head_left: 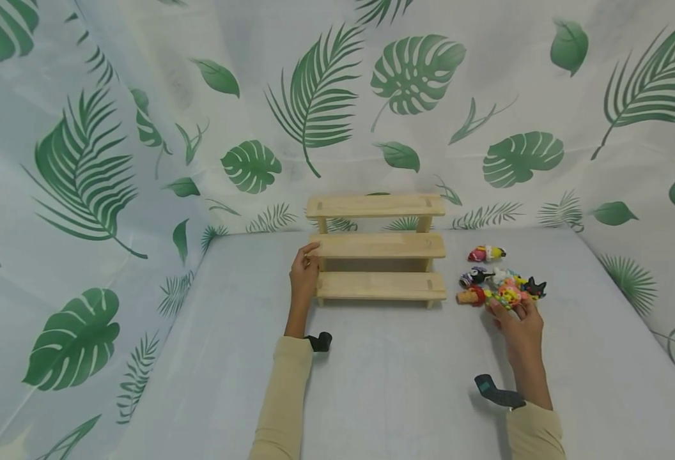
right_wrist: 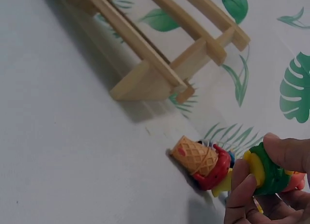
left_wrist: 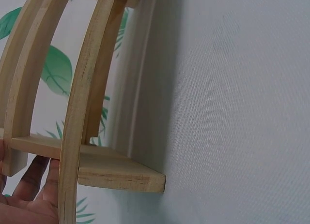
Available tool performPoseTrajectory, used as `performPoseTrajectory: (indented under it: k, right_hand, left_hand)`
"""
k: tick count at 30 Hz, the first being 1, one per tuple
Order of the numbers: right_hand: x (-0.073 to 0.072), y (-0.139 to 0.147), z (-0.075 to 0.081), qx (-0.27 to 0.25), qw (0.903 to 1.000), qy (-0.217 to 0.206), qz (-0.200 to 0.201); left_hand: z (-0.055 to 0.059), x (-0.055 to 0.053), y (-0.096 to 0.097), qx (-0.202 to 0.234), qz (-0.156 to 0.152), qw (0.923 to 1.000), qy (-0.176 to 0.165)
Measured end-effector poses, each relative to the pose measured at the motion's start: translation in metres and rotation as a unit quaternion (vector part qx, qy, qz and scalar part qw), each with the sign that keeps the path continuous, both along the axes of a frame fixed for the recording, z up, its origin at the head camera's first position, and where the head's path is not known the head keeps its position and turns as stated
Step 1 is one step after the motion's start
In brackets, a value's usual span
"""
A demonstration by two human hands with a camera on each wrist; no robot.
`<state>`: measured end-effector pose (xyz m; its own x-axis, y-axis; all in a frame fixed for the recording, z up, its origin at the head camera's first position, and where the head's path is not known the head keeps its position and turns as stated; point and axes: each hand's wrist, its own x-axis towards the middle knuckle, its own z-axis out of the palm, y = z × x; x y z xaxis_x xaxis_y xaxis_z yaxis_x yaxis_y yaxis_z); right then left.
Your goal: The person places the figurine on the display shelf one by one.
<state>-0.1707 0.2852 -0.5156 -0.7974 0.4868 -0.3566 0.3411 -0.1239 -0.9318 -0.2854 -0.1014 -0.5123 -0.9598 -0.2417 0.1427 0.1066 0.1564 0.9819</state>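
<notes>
A three-tier wooden display stand (head_left: 379, 245) stands against the back wall. My left hand (head_left: 305, 273) grips its left end at the middle tier. In the left wrist view, fingers (left_wrist: 32, 178) curl beneath that tier's end. On the right, my right hand (head_left: 520, 327) is at the near side of a pile of small colourful toy figures (head_left: 501, 276). It pinches a green and yellow toy figure (right_wrist: 275, 174) between thumb and fingers. Beside it lies an ice-cream-cone figure (right_wrist: 196, 156) with a red top. The pile partly hides behind my right hand.
A pink and yellow figure (head_left: 486, 253) lies a little behind the pile. Black wrist mounts (head_left: 495, 393) stick out from both forearms. A white cloth table (head_left: 395, 383) runs up to leaf-printed curtains (head_left: 429, 140) at the back and sides.
</notes>
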Motion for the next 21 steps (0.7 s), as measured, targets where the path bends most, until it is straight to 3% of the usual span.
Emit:
performPoseTrajectory:
  k: [10, 13, 18, 21]
  right_hand:
    - [-0.009, -0.005, 0.010, -0.032, 0.9985, 0.037, 0.022]
    - [-0.011, -0.007, 0.011, -0.024, 0.9977, 0.042, 0.049]
    - [-0.015, -0.017, 0.014, 0.040, 0.9931, 0.038, 0.103]
    - [-0.017, -0.025, 0.014, 0.027, 0.9883, 0.078, 0.128]
  left_hand:
    - [-0.003, -0.001, -0.001, -0.003, -0.012, 0.9999, 0.009]
    - [-0.004, -0.001, -0.002, -0.004, -0.011, 0.9999, 0.007]
    - [-0.003, -0.001, -0.002, -0.009, -0.008, 0.9999, 0.008]
    - [-0.002, -0.001, -0.002, -0.014, -0.006, 0.9998, 0.010]
